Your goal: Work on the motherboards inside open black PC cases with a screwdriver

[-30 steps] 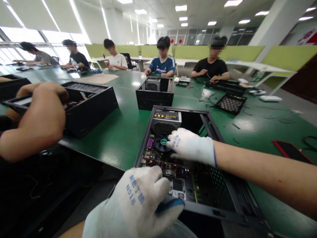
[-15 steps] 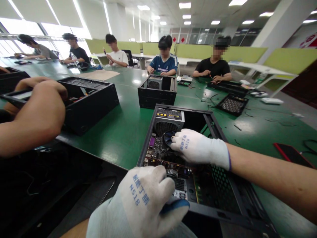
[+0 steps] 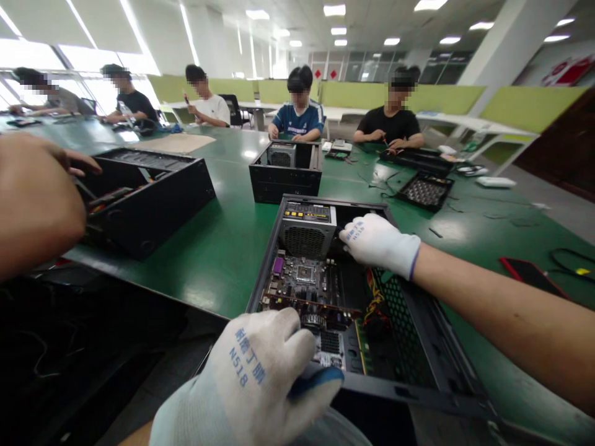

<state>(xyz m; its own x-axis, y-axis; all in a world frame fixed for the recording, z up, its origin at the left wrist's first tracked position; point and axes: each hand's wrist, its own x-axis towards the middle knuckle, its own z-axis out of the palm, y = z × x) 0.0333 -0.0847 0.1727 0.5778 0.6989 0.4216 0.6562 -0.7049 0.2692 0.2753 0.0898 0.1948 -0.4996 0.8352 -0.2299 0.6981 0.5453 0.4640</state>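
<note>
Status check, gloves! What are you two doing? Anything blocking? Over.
Left hand at near edge of open computer case. Right hand beside power supply, grip hidden. Motherboard showing. Left hand blocks near corner view.

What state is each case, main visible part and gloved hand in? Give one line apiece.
Near case: open, insides showing
Power supply: in the near case, label side up
Processor socket: uncovered
Red and yellow cables: bunched together
Middle case: open on top
Left case: open on top
Left gloved hand: at the near case's edge, grip unclear
Right gloved hand: beside the power supply, any hold unclear
</note>
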